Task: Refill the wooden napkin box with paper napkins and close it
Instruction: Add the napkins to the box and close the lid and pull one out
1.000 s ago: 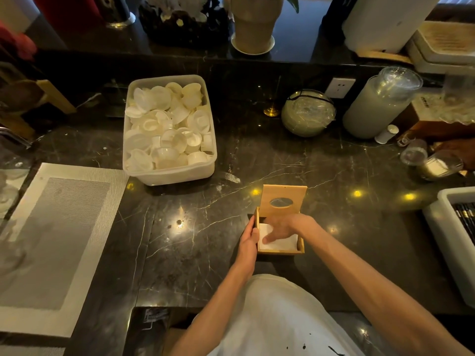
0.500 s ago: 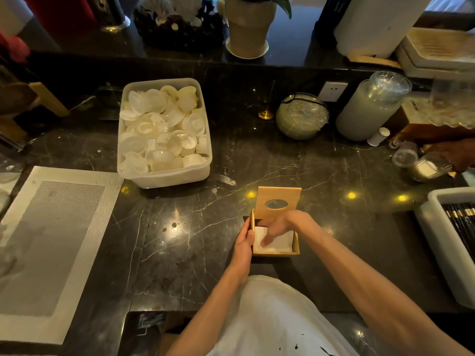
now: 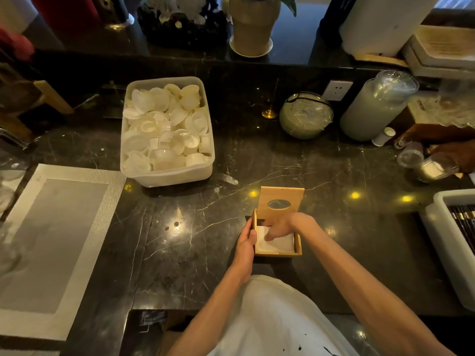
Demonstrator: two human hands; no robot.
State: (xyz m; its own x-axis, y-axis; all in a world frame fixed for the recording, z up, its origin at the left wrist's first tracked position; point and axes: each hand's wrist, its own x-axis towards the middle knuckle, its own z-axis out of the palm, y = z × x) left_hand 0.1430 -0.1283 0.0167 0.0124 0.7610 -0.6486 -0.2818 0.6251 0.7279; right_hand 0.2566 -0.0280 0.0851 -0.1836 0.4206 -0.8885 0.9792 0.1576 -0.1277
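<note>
The wooden napkin box (image 3: 297, 246) sits on the dark marble counter in front of me. Its hinged lid (image 3: 280, 199), with an oval hole, stands upright at the far side. White paper napkins (image 3: 279, 244) lie inside the box. My left hand (image 3: 246, 244) grips the box's left wall, thumb on the rim. My right hand (image 3: 282, 226) reaches down into the box from the right, fingers pressing on the napkins near the far left corner.
A plastic tub of white cup lids (image 3: 167, 129) stands far left of the box. A grey placemat (image 3: 51, 242) lies at the left. A white tray (image 3: 452, 242) of utensils sits at the right edge. Wrapped cup stacks (image 3: 375, 109) and a round bundle (image 3: 305, 115) line the back.
My right hand's fingers have shifted slightly toward the box's far left corner on the napkins. The left hand stays on the box's side; the lid stays upright.
</note>
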